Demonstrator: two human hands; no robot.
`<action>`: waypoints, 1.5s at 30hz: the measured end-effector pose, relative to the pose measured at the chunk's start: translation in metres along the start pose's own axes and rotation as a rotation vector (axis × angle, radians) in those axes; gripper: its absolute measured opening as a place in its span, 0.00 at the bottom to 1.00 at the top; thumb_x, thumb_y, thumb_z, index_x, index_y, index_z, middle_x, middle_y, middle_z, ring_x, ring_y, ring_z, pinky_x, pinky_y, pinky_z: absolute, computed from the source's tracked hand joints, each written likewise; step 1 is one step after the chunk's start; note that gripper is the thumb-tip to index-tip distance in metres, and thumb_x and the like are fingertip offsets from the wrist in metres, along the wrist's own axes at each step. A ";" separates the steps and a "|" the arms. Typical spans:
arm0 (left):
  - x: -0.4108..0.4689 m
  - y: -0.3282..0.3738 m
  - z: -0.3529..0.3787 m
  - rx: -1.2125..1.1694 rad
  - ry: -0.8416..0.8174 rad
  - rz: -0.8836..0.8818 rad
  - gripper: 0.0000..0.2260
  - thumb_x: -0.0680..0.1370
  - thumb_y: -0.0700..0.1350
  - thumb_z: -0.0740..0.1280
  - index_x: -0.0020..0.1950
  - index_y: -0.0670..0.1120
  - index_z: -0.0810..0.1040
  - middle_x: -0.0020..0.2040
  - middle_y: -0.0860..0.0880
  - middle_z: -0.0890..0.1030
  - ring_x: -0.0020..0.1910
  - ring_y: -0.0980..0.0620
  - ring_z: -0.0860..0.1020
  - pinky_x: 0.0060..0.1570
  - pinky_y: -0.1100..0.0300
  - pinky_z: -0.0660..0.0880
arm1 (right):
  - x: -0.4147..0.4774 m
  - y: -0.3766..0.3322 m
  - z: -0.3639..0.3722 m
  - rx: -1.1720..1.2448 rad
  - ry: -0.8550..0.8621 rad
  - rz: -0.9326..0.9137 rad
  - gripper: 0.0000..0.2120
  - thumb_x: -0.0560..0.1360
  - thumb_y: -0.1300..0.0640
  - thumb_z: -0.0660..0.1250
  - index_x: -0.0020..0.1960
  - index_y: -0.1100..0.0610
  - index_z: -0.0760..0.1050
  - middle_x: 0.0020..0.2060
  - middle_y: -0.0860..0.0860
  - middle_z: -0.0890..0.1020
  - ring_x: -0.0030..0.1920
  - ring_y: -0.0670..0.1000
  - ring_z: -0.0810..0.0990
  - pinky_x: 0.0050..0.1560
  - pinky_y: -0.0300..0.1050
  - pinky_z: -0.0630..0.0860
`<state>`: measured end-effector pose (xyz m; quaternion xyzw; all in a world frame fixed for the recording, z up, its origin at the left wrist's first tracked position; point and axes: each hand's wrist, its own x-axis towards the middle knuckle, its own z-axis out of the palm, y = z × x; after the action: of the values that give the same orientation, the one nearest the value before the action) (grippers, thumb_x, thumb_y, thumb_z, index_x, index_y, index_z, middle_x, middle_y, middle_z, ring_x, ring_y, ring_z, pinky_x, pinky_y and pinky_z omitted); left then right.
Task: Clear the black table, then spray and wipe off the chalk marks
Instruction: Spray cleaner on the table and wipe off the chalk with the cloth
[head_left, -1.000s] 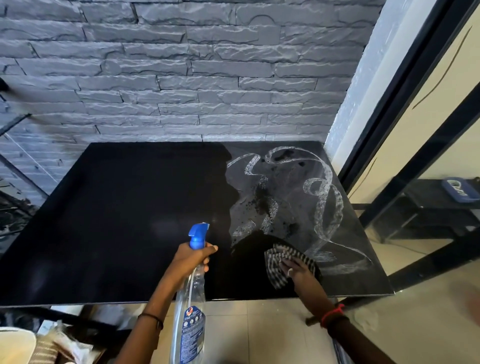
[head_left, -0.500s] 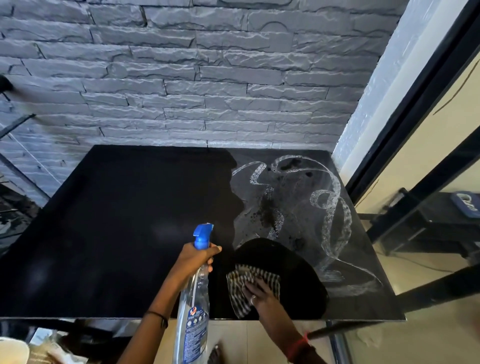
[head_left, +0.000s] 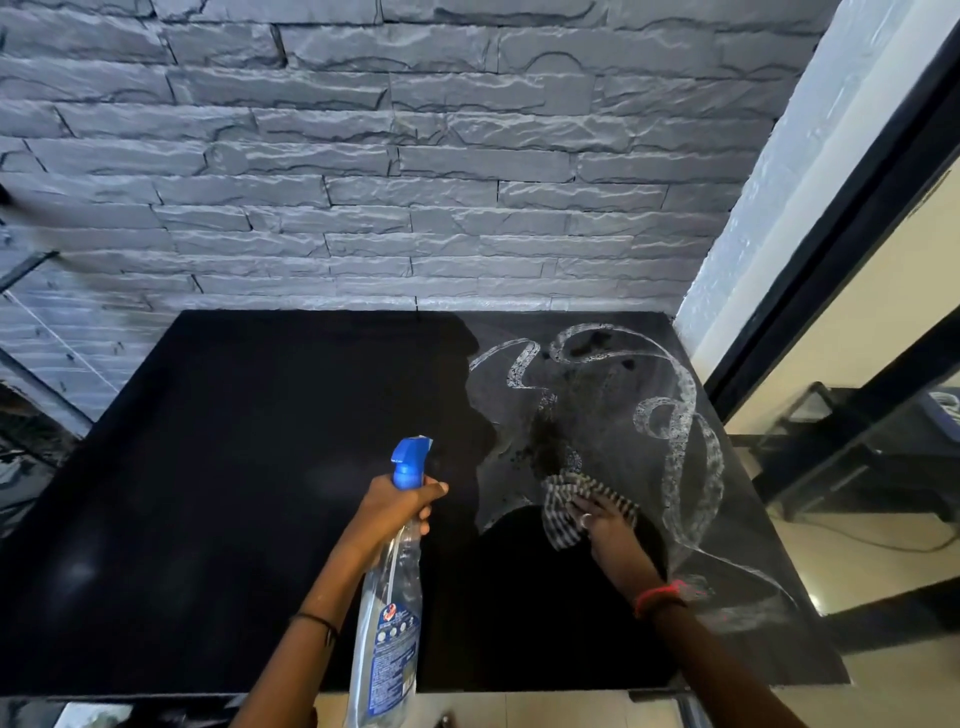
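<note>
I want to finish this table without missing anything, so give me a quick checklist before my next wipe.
1. Cloth under right hand, on the table: ok.
2. Spray bottle gripped by left hand: ok.
3. Left half of table free of chalk: ok.
4. Chalk marks on the right side wiped off: not ok, loops show.
5. Spray reaching all marks: cannot tell, dark wet spots only near the middle.
6. Liquid left in bottle: cannot tell.

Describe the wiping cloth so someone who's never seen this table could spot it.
Start at the black table against the grey stone wall. On its chalk-marked right half, the cloth lies under the right hand. It is the only striped fabric there; the left hand holds a clear spray bottle.
</note>
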<state>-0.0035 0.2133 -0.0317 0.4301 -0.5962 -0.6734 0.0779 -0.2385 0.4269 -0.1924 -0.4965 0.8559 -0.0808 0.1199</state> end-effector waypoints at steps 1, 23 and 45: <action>0.002 0.002 0.000 -0.002 -0.001 -0.003 0.05 0.74 0.41 0.72 0.42 0.43 0.77 0.26 0.48 0.73 0.24 0.52 0.72 0.28 0.61 0.72 | 0.003 -0.024 -0.008 0.010 0.058 -0.020 0.29 0.56 0.66 0.56 0.54 0.58 0.80 0.52 0.52 0.83 0.54 0.59 0.80 0.70 0.31 0.45; 0.039 0.025 -0.002 -0.001 -0.068 0.003 0.05 0.74 0.41 0.72 0.44 0.41 0.77 0.27 0.47 0.73 0.25 0.52 0.73 0.28 0.60 0.72 | 0.015 -0.029 -0.020 0.078 0.042 -0.016 0.30 0.59 0.65 0.52 0.58 0.59 0.78 0.57 0.53 0.81 0.62 0.54 0.70 0.70 0.32 0.48; 0.067 0.044 -0.024 -0.011 -0.085 0.026 0.05 0.74 0.41 0.71 0.46 0.41 0.77 0.27 0.49 0.73 0.25 0.53 0.73 0.31 0.59 0.73 | 0.039 0.005 -0.032 0.079 -0.016 0.032 0.32 0.59 0.67 0.52 0.61 0.62 0.76 0.59 0.58 0.79 0.63 0.63 0.74 0.71 0.31 0.46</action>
<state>-0.0465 0.1416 -0.0242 0.3928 -0.6010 -0.6932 0.0636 -0.2704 0.3957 -0.1676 -0.4782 0.8589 -0.1085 0.1475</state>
